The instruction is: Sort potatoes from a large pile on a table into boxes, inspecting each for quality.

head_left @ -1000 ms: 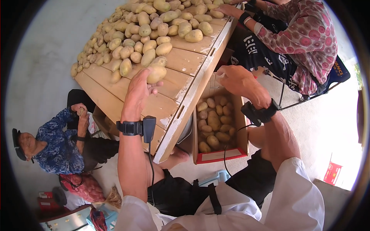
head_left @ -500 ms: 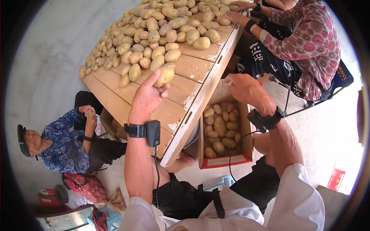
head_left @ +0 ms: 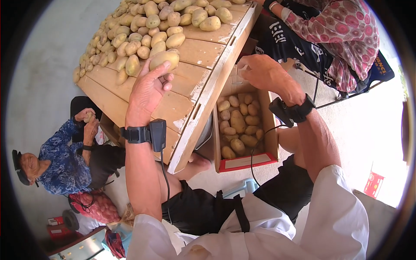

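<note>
A large yellow potato point(head_left: 167, 60) was held in the left hand point(head_left: 147, 89), left of centre in the upper part of the frame, over the wooden table point(head_left: 184, 97). The heap of potatoes point(head_left: 152, 21) was spread across the upper left, and whether its nearest members were touched by the held one could not be told. The thumb was laid along the near side of the potato and the other fingers were partly curled, the hand being closed no further than its girth allowed. The right hand point(head_left: 268, 73), right of centre, was bent down at the wrist near the far end of the cardboard box point(head_left: 272, 130), its fingers half curled; whether anything was gripped there could not be told, as the fingertips were hidden.

By its look, the potato was judged stiff and solid, with fair weight for its size, so that little squeeze was called for. The skin seemed dry and therefore not very slippery, though likely to be scuffed or bruised by a drop. Its broad middle was judged best taken between thumb and opposed fingers, since a twist was invited by the rounded ends.
</note>
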The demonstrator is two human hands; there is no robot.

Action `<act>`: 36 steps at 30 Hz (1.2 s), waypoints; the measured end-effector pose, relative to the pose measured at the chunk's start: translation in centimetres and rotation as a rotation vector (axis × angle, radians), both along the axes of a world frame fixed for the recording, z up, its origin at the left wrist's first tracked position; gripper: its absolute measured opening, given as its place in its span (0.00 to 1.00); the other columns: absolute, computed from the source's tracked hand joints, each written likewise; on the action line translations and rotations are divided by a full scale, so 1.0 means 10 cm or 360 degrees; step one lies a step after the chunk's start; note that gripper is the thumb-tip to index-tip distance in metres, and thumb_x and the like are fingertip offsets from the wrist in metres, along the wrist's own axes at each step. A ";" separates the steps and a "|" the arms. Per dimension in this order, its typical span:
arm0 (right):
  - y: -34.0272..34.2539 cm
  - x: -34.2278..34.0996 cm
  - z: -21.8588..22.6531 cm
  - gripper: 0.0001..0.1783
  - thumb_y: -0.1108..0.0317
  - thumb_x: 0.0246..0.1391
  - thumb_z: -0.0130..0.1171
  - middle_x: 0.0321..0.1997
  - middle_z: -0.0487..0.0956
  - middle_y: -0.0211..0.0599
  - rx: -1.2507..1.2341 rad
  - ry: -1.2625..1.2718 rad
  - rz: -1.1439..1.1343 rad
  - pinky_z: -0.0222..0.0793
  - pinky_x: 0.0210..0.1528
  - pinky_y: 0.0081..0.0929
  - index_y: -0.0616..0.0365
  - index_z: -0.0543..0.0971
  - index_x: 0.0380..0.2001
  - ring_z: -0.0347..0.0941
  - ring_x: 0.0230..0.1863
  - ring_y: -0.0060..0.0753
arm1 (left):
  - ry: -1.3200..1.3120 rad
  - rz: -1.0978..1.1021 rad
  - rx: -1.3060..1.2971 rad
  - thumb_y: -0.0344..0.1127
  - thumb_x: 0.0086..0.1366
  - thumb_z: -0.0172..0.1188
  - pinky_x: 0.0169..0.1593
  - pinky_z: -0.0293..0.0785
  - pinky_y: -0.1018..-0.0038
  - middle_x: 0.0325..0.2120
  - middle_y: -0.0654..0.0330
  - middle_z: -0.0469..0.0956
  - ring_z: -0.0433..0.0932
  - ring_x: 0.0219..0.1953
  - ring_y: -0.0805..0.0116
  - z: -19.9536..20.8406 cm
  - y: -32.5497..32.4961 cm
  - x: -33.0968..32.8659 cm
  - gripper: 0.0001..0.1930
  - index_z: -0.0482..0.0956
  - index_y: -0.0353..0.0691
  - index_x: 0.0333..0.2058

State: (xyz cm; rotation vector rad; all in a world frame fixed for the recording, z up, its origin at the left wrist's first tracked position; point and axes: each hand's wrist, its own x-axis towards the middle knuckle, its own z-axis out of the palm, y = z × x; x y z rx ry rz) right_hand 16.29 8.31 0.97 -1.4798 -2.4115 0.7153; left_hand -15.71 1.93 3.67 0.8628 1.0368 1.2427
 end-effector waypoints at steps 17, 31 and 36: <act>-0.37 -0.24 0.38 0.43 0.43 0.61 0.67 0.38 0.85 0.46 -0.0574 0.0953 0.0282 0.78 0.38 0.28 0.71 0.72 0.64 0.83 0.37 0.31 | 0.0531 -0.0425 0.0013 0.51 0.80 0.52 0.35 0.70 0.77 0.35 0.56 0.81 0.75 0.29 0.72 0.10 -0.32 0.69 0.24 0.75 0.32 0.56; -0.18 -0.26 0.38 0.35 0.49 0.60 0.71 0.40 0.82 0.31 -0.1056 0.1185 0.0452 0.70 0.37 0.18 0.67 0.77 0.58 0.75 0.36 0.20 | 0.0534 -0.0407 0.0201 0.53 0.81 0.49 0.34 0.75 0.78 0.34 0.57 0.83 0.81 0.30 0.73 0.01 -0.24 0.67 0.28 0.77 0.32 0.60; -0.20 -0.10 0.60 0.38 0.50 0.60 0.71 0.41 0.82 0.33 -0.1476 0.1362 0.0596 0.71 0.39 0.19 0.69 0.73 0.61 0.76 0.40 0.22 | 0.0579 -0.0294 0.0242 0.49 0.78 0.56 0.34 0.74 0.79 0.31 0.60 0.82 0.80 0.28 0.75 -0.05 -0.17 0.51 0.23 0.82 0.31 0.53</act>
